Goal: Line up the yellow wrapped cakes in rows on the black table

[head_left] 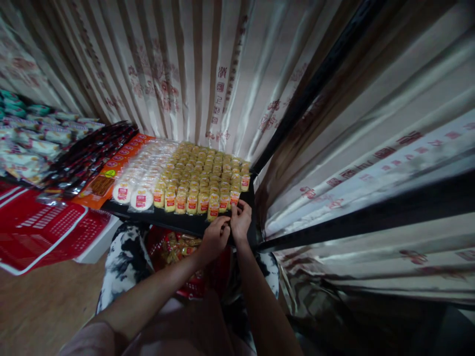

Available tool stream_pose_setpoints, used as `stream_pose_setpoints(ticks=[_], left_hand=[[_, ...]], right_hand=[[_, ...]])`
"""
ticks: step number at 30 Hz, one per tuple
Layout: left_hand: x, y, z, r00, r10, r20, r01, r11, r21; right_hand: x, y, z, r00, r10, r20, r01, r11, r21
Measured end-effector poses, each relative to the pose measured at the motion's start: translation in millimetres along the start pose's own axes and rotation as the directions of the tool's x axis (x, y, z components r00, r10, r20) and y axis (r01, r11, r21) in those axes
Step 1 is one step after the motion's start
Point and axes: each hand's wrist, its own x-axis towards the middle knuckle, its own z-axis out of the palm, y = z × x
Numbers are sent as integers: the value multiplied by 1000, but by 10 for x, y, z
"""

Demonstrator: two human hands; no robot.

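Observation:
Both my hands meet at the front right corner of a black shelf (185, 222) covered with rows of small yellow wrapped pastries with red labels (200, 178). My right hand (241, 220) pinches one front-row packet (234, 199) with its fingers closed round it. My left hand (214, 238) is curled just beside it, at the shelf's edge, fingers bent; what it grips is hidden.
Round white packaged cakes (141, 198) and orange and dark snack packs (100, 168) lie further left. A red basket of packets (174, 249) sits below the shelf on my lap. Red crates (44, 227) stand left. Shiny patterned curtains (334, 148) hang behind and right.

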Motion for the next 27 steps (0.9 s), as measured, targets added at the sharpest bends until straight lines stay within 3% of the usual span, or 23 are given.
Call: stream_pose_setpoints(ticks=[6, 15, 22, 24, 27], left_hand=[[-271, -99, -113, 990, 54, -128, -26, 976, 217], [-137, -208, -59, 987, 80, -137, -39, 960, 276], [-283, -171, -154, 982, 154, -105, -124, 961, 249], [-422, -206, -184, 983, 178, -35, -166, 961, 220], [-716, -306, -202, 973, 207, 102, -223, 960, 170]], right_hand=[[-118, -57, -78, 996, -87, -35, 84, 994, -64], [-147, -29, -76, 997, -57, 43, 59, 997, -42], [-345, -274, -173, 993, -31, -113, 33, 999, 14], [-568, -312, -239, 998, 6, -65, 0, 996, 92], [-1035, -287, -378, 981, 50, 187, -75, 989, 127]])
